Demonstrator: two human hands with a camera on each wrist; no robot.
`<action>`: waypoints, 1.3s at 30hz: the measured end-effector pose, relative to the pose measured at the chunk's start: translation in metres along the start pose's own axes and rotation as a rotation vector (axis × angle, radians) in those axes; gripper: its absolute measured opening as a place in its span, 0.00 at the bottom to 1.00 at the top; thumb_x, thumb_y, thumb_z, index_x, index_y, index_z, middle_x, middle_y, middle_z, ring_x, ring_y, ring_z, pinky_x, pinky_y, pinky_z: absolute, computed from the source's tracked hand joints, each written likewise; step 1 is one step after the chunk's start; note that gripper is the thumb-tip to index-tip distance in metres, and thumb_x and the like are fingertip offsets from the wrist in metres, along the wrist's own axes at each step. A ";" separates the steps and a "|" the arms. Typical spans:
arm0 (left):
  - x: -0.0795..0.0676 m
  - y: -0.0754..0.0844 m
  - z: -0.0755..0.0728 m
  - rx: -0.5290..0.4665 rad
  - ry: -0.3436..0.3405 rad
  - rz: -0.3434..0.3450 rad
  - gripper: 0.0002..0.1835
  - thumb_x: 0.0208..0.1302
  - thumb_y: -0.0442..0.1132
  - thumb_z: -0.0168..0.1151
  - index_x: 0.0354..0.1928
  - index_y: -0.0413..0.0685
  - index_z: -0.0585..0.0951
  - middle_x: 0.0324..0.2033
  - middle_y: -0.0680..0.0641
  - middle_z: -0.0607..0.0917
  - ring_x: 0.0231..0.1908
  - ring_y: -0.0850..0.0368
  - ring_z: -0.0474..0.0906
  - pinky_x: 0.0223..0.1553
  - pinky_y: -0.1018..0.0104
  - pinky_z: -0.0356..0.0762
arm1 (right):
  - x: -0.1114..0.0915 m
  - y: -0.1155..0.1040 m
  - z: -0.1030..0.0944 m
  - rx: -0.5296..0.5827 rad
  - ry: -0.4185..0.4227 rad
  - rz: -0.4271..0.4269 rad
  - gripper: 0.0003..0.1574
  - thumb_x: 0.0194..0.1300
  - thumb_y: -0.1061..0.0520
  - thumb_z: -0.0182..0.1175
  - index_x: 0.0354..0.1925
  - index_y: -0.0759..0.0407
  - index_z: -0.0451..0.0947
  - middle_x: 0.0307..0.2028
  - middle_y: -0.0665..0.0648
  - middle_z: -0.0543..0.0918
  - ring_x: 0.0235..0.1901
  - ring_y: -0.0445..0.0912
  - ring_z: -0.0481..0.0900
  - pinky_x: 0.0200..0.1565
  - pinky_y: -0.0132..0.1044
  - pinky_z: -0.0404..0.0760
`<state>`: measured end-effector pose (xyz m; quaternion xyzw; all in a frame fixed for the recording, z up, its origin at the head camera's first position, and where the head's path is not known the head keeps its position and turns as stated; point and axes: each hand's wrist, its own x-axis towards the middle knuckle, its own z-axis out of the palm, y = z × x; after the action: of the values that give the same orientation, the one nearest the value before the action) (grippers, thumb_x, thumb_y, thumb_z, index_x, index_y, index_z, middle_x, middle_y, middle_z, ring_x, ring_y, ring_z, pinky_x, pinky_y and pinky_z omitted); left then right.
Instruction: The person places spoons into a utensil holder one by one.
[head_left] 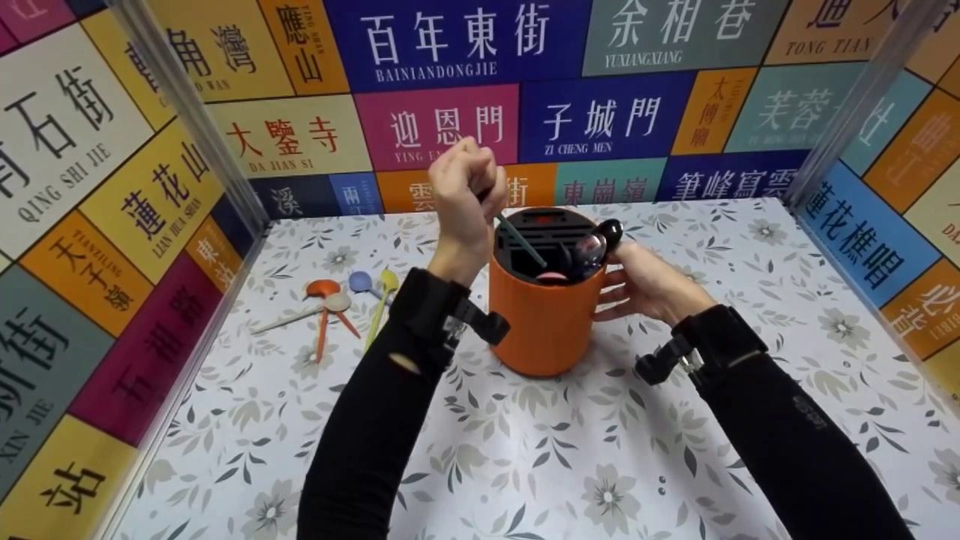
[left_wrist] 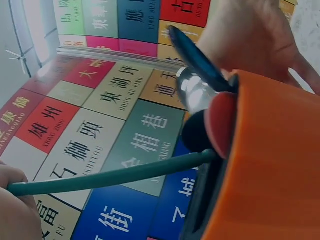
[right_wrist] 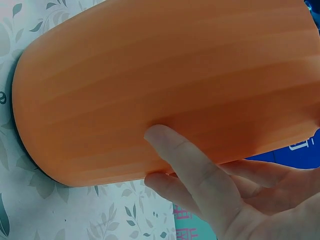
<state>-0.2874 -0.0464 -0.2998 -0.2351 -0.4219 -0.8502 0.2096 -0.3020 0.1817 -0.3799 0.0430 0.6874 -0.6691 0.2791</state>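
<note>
Raised above the orange utensil holder (head_left: 547, 330), my left hand (head_left: 466, 196) grips the upper end of a thin green stick (left_wrist: 115, 174). The stick slants down, and its lower end reaches into the slotted black top (head_left: 525, 241) of the holder. My right hand (head_left: 651, 281) is at the holder's right side, its fingertips (right_wrist: 160, 135) touching the ribbed wall. Beside the stick, a dark shiny spoon (head_left: 611, 231), a clear rounded piece (left_wrist: 195, 92) and a pink rounded piece (left_wrist: 219, 122) poke out of the holder. It stands upright on the table.
Several small spoons lie crossed in a loose pile to the left, among them an orange one (head_left: 323, 288), a purple one (head_left: 361, 282) and a yellow one (head_left: 388, 281). Printed panels (head_left: 450, 120) wall in the flower-patterned table (head_left: 540, 465) at the back and sides.
</note>
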 end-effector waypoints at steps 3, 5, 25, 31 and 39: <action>-0.003 -0.011 0.002 0.062 -0.022 -0.030 0.18 0.63 0.32 0.45 0.18 0.56 0.57 0.12 0.59 0.56 0.11 0.66 0.49 0.13 0.69 0.45 | 0.000 0.000 0.000 -0.002 0.002 0.000 0.23 0.76 0.42 0.50 0.52 0.60 0.69 0.40 0.60 0.82 0.40 0.55 0.85 0.50 0.55 0.86; -0.006 -0.017 0.003 0.094 -0.041 -0.060 0.18 0.62 0.32 0.46 0.17 0.55 0.57 0.11 0.58 0.56 0.11 0.65 0.49 0.13 0.69 0.44 | 0.000 0.000 0.000 -0.006 -0.002 0.003 0.24 0.76 0.42 0.50 0.53 0.61 0.69 0.43 0.62 0.82 0.42 0.55 0.85 0.51 0.56 0.85; -0.015 -0.055 0.001 0.377 -0.185 -0.342 0.22 0.80 0.35 0.48 0.22 0.50 0.60 0.17 0.55 0.56 0.17 0.63 0.50 0.22 0.71 0.49 | 0.001 0.001 0.000 -0.027 0.013 -0.013 0.23 0.77 0.44 0.47 0.54 0.60 0.69 0.45 0.62 0.82 0.43 0.56 0.85 0.51 0.56 0.85; -0.016 -0.059 0.000 0.663 -0.241 -0.305 0.18 0.82 0.40 0.49 0.28 0.48 0.67 0.23 0.52 0.66 0.25 0.60 0.64 0.32 0.70 0.64 | 0.000 0.002 0.000 -0.019 0.002 -0.012 0.24 0.77 0.42 0.48 0.54 0.61 0.70 0.43 0.61 0.83 0.43 0.56 0.85 0.51 0.56 0.85; -0.018 -0.060 0.002 0.802 -0.299 -0.233 0.21 0.83 0.49 0.43 0.65 0.46 0.75 0.62 0.44 0.79 0.62 0.57 0.74 0.65 0.64 0.68 | -0.001 0.002 -0.001 -0.008 0.000 -0.011 0.23 0.78 0.42 0.50 0.53 0.60 0.70 0.40 0.59 0.84 0.39 0.54 0.86 0.49 0.54 0.86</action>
<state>-0.3057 -0.0087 -0.3467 -0.2064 -0.7676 -0.5940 0.1239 -0.3009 0.1828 -0.3809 0.0382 0.6903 -0.6678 0.2757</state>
